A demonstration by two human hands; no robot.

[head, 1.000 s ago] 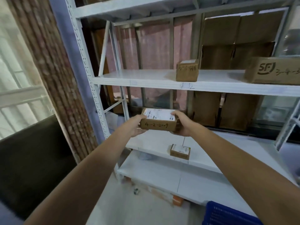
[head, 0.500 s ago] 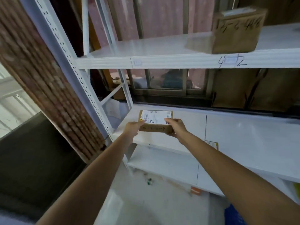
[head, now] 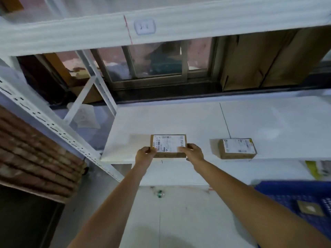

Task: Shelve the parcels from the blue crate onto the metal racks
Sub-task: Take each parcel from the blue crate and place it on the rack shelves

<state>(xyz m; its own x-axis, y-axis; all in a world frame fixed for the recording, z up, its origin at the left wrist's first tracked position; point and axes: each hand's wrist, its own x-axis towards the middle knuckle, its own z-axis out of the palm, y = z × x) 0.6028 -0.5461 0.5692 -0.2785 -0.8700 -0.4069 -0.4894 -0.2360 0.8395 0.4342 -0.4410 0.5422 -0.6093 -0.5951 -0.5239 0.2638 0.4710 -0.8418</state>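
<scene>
Inspecting the white shelf (head: pixel 179 122), we found the left hand (head: pixel 145 154) and right hand (head: pixel 193 152) both gripping a labelled parcel (head: pixel 168 144) at its front edge.

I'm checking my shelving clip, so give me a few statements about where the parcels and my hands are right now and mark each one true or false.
1. Both hands hold the small parcel, the left hand at its left end and the right hand at its right end. True.
2. The held parcel's printed label faces down. False: the white label faces up.
3. A second parcel lies on the same shelf, to the right of the held one. True.
4. The two parcels touch each other. False: bare shelf shows between them.
5. The blue crate sits on the shelf above. False: it is low at the right, below the shelf.
</scene>
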